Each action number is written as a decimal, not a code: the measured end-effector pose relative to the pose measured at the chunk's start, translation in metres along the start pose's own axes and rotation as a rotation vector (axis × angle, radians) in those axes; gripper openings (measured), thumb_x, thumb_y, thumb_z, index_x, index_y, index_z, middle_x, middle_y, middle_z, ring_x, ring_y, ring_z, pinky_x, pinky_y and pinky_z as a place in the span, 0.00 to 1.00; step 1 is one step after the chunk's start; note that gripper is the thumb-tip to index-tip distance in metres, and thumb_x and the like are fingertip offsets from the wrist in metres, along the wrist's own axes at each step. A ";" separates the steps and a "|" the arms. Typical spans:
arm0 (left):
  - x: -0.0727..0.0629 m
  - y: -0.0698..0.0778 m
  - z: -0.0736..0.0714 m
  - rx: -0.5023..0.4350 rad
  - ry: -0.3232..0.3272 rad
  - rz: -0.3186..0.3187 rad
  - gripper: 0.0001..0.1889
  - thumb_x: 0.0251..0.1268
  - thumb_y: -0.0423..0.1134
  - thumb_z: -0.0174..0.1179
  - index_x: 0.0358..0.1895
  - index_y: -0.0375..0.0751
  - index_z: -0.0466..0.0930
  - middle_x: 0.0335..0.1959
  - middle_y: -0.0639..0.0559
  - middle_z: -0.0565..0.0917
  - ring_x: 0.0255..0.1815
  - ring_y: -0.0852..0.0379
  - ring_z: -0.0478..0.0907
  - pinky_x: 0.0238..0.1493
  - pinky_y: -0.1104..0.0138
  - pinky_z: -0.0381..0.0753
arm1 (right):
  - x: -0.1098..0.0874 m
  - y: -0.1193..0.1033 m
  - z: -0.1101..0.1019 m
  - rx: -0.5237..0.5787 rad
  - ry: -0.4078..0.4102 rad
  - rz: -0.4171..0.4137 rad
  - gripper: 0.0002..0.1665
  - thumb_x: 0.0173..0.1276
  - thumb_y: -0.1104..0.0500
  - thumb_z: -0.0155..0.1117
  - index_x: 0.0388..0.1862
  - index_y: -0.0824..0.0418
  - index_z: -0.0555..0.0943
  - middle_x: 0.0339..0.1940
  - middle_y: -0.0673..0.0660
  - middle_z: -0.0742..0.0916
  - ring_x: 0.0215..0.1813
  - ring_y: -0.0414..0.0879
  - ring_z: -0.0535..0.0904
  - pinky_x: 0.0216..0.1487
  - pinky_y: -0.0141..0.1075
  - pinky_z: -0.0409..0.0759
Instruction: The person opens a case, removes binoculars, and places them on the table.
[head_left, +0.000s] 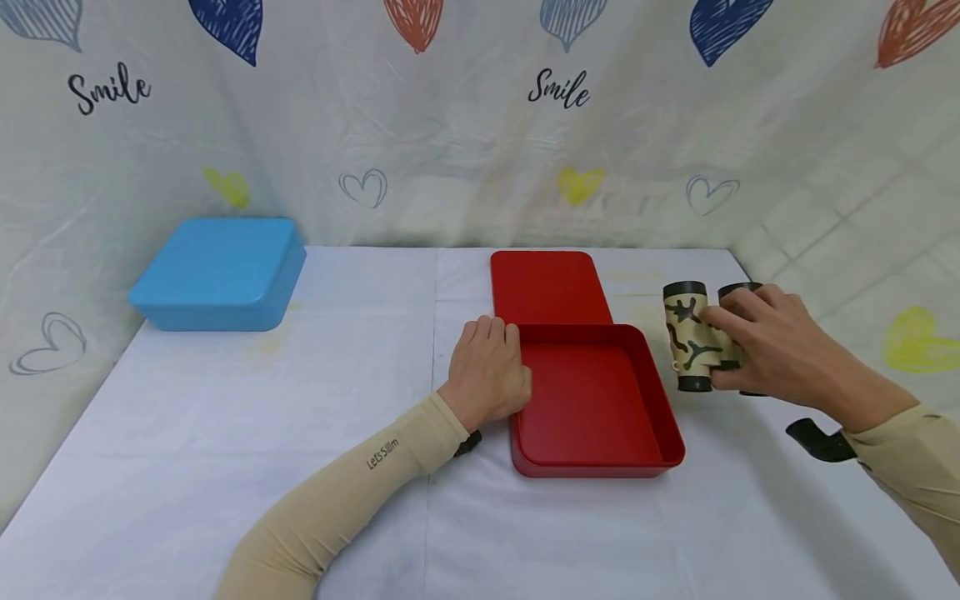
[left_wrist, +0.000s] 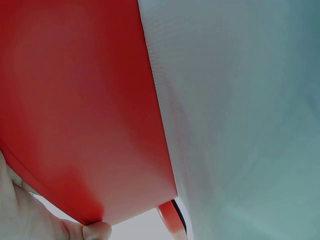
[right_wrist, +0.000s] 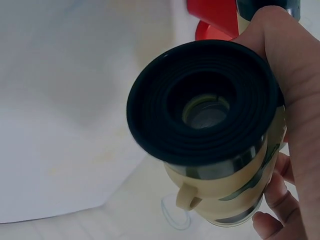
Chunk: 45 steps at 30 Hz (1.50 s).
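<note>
My left hand point(head_left: 489, 371) grips the left wall of an open red box point(head_left: 596, 408), its fingers curled at the rim. In the left wrist view the thumb point(left_wrist: 95, 231) presses the red wall near its lower corner. Off the box's right side, my right hand point(head_left: 780, 354) holds camouflage binoculars point(head_left: 684, 337) with black ends, fingers wrapped around the right barrel. One round black end and a small strap loop point(right_wrist: 188, 196) show large in the right wrist view. Behind the box lies a flat red lid point(head_left: 551, 287), partly hidden by the box.
A blue closed box point(head_left: 217, 271) stands at the table's back left corner. White cloth point(head_left: 360, 358) covers the table. A printed curtain point(head_left: 465, 125) hangs along the back and sides.
</note>
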<state>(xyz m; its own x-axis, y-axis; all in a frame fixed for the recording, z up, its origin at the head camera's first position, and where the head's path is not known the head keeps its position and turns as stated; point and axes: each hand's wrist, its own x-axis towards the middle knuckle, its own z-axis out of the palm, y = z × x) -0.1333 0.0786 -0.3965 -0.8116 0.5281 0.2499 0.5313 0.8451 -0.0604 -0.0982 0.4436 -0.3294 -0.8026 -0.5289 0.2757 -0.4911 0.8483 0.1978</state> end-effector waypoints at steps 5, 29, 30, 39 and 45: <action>0.000 -0.001 0.003 0.003 0.039 0.008 0.10 0.67 0.44 0.52 0.31 0.42 0.69 0.28 0.50 0.72 0.32 0.55 0.64 0.41 0.65 0.65 | -0.003 0.001 0.004 0.002 -0.017 0.011 0.45 0.32 0.53 0.87 0.54 0.58 0.78 0.48 0.66 0.81 0.48 0.66 0.72 0.41 0.58 0.72; 0.000 0.000 0.007 -0.014 0.057 0.013 0.10 0.65 0.43 0.53 0.30 0.42 0.69 0.26 0.50 0.71 0.31 0.56 0.62 0.40 0.65 0.64 | -0.019 0.008 0.030 0.001 -0.064 0.029 0.49 0.30 0.48 0.92 0.54 0.56 0.79 0.47 0.64 0.82 0.50 0.66 0.74 0.42 0.59 0.74; 0.000 -0.001 0.007 -0.011 0.052 0.012 0.10 0.65 0.43 0.52 0.30 0.42 0.69 0.26 0.50 0.71 0.31 0.56 0.62 0.40 0.65 0.64 | -0.020 0.008 0.031 0.001 -0.071 0.034 0.49 0.30 0.48 0.92 0.54 0.56 0.79 0.48 0.64 0.82 0.50 0.66 0.74 0.42 0.59 0.74; 0.001 0.000 0.006 -0.011 0.036 0.010 0.09 0.66 0.43 0.52 0.31 0.42 0.69 0.27 0.50 0.72 0.32 0.55 0.64 0.41 0.65 0.65 | -0.022 0.010 0.041 0.005 -0.067 0.004 0.46 0.32 0.48 0.91 0.53 0.56 0.79 0.47 0.63 0.82 0.47 0.63 0.75 0.40 0.54 0.72; 0.002 -0.001 0.007 -0.009 0.013 0.003 0.10 0.67 0.44 0.51 0.31 0.42 0.69 0.28 0.50 0.72 0.33 0.55 0.64 0.41 0.65 0.65 | -0.020 0.009 0.046 0.012 -0.086 0.002 0.45 0.34 0.48 0.90 0.53 0.55 0.79 0.47 0.63 0.82 0.47 0.63 0.75 0.42 0.56 0.73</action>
<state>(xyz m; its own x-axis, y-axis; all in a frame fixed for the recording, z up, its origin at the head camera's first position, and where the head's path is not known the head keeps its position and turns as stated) -0.1368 0.0795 -0.4025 -0.8066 0.5296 0.2625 0.5361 0.8425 -0.0528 -0.1020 0.4625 -0.3766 -0.8295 -0.5236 0.1945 -0.4930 0.8500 0.1858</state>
